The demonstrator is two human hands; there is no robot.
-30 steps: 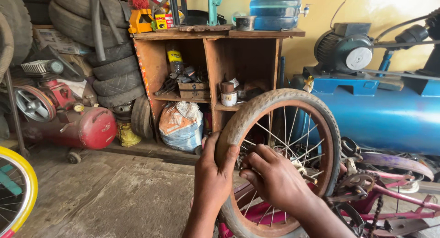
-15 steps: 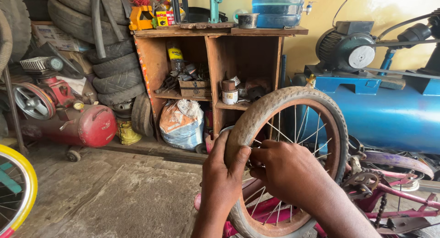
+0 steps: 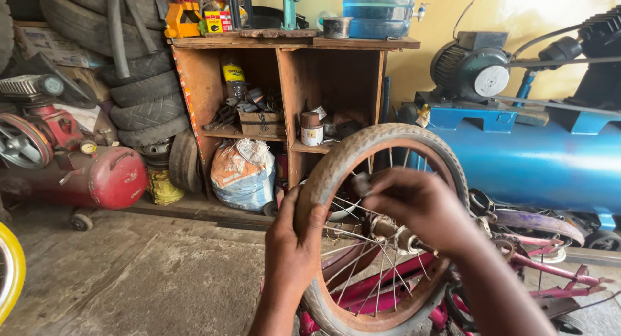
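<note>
A small bicycle wheel with a dusty brown tyre [image 3: 352, 151] and thin spokes stands upright in front of me, on a pink bicycle frame [image 3: 388, 287] that lies on the floor. My left hand [image 3: 294, 245] grips the tyre on its left side. Inside the rim, my right hand [image 3: 420, 206] reaches among the spokes, its fingers pinched on a small dark part near the tyre's inner edge. Below that hand the wheel's hub and axle [image 3: 404, 236] show.
A wooden shelf unit [image 3: 284, 84] with tins, tools and a sack stands behind. Stacked tyres [image 3: 139, 84] and a red compressor [image 3: 97, 177] sit at the left, a big blue compressor tank [image 3: 537, 168] at the right. A yellow wheel rim [image 3: 10, 271] shows at the left edge.
The wheel and both hands have shifted slightly rightward and upward in view. My right hand has moved further in among the spokes, up towards the rim. My left hand still holds the tyre.
</note>
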